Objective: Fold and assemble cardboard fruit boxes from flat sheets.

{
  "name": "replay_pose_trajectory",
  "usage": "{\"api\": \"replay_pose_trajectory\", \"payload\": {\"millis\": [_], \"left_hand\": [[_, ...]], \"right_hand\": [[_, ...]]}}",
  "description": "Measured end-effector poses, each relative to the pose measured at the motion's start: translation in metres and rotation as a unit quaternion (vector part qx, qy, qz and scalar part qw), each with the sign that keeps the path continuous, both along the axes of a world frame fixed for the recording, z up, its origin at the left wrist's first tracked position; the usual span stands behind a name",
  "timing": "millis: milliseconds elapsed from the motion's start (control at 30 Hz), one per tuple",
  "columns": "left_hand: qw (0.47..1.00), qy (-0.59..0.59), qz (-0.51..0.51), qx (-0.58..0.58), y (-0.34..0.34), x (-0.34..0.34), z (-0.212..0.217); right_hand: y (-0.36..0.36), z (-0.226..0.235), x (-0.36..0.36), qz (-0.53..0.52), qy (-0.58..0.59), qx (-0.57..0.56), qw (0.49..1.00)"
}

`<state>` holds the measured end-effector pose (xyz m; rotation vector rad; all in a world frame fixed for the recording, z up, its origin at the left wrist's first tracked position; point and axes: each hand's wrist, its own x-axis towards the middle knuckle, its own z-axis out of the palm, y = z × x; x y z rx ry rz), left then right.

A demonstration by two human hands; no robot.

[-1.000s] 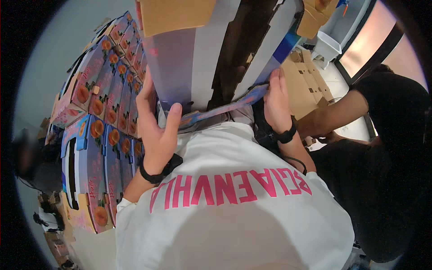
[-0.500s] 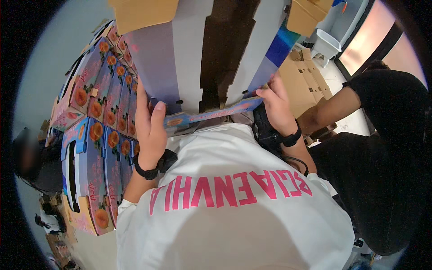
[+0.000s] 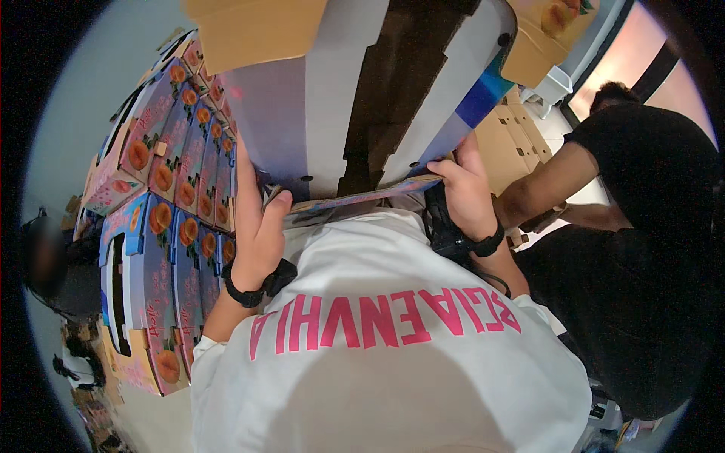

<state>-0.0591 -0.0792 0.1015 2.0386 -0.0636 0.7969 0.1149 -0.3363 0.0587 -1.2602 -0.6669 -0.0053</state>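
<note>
Held up in front of my body is a printed cardboard box [image 3: 276,113], lilac, white and blue, with a long dark slot down its middle. Brown flaps stick out at its far corners. My left hand [image 3: 259,219] grips its near left corner, thumb on the near edge, fingers hidden along the side. At the near right corner my right hand [image 3: 466,189] grips the box, its thumb lying on the top edge. A narrow printed flap [image 3: 370,195] runs along the near edge between both hands. Each wrist wears a black band.
Stacked boxes with peach pictures [image 3: 162,219] rise close on my left. On the right a person in black [image 3: 627,226] bends toward flat brown cardboard [image 3: 513,140]. A white tub-like thing [image 3: 555,87] stands behind. Another person in dark clothes [image 3: 68,264] is at the far left.
The box has tilted and shifted slightly to the right, and its near flap looks narrower. Both hands keep their grip. The person on the right has moved, with the head more in view.
</note>
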Motion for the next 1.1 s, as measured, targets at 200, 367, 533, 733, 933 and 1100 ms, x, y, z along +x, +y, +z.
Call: {"api": "replay_pose_trajectory", "payload": {"millis": [200, 367, 533, 733, 933, 1100], "left_hand": [[1.0, -0.015, 0.009, 0.015, -0.005, 0.003, -0.005], [0.998, -0.047, -0.002, 0.05, -0.004, 0.003, -0.009], [0.999, -0.024, 0.005, 0.04, -0.003, -0.006, -0.009], [0.999, -0.004, 0.018, 0.032, 0.002, -0.007, -0.011], [0.989, -0.02, 0.015, 0.146, 0.0, -0.012, -0.013], [0.996, 0.006, 0.029, 0.084, -0.004, -0.01, 0.008]], "right_hand": [[-0.007, -0.009, 0.011, 0.003, 0.085, 0.001, 0.996], [-0.013, -0.018, 0.014, 0.027, 0.039, -0.015, 0.999], [-0.007, -0.024, 0.006, 0.04, 0.073, 0.025, 0.996], [-0.002, -0.036, 0.012, -0.035, 0.004, -0.085, 0.996], [-0.005, -0.054, 0.015, -0.006, -0.005, -0.038, 0.999], [-0.006, -0.042, 0.018, 0.075, 0.064, -0.062, 0.993]]}}
